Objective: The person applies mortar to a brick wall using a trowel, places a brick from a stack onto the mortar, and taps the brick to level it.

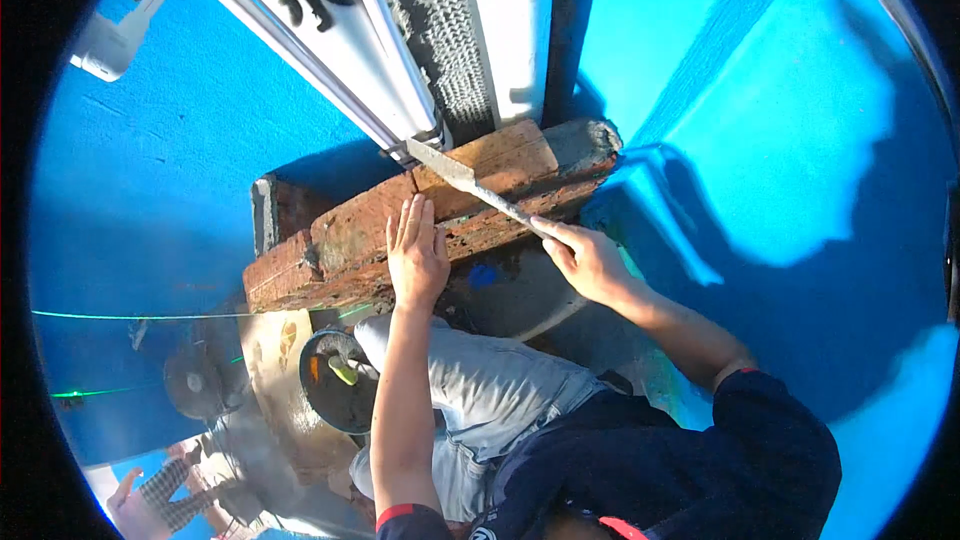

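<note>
My left hand (418,256) rests with straight fingers against the front of the red-brown bricks (362,222), near the joint between two of them. The bricks lie end to end in a low wall. My right hand (592,262) is closed round the handle of a mortar-smeared trowel (445,166). Its pale blade lies over the top of the brick row, the tip pointing left at the foot of the white panel. To the right, a grey end block (590,145) finishes the row.
White-framed panels (310,15) and a rough grey mortar strip (445,30) rise behind the bricks. Blue walls (760,190) stand on both sides. A dark bucket (350,422) with small orange and green things sits by my knee. Another person (150,505) is at lower left. Green lines cross the left wall.
</note>
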{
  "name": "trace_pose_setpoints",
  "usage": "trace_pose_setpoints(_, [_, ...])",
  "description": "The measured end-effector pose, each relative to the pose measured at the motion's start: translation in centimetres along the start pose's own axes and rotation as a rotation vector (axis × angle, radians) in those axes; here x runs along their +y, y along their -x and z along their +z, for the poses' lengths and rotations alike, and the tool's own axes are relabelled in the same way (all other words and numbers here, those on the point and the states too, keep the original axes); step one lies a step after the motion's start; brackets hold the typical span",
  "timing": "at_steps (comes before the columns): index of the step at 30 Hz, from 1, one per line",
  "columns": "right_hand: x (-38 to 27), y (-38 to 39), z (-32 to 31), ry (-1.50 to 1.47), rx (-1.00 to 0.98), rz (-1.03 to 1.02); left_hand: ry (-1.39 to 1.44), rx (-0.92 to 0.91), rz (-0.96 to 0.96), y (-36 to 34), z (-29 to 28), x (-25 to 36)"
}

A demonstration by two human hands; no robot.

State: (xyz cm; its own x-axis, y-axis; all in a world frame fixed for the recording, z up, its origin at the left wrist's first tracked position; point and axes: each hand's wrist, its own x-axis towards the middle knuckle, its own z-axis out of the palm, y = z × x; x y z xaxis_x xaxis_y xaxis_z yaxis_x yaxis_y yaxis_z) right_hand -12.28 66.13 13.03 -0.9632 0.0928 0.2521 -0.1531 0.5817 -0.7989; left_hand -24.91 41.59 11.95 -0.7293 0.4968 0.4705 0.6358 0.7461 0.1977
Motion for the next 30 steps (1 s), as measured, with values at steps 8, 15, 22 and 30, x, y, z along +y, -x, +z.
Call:
trace_pose_setpoints(8, [4.7,14.8,-2.3,-0.006,-0.295,0.551,0.284,0.138,-0.210,9.5,-6.9,5.5])
trace_pose_setpoints(15, [6.3,21.2,-3.6,0.288,-0.330,0.706,0.416,0.278,-0.547,23.9,-10.9,5.5])
trace_pose_setpoints(22, [4.8,4.0,-8.0,0.228,0.071,0.362,0.526,0.322,-0.832,28.4,-9.9,6.4])
trace_pose_setpoints(30, [6.0,-6.6,-9.2,0.609,-0.195,0.478,0.257,0.116,-0.464,14.4,-9.2,3.7])
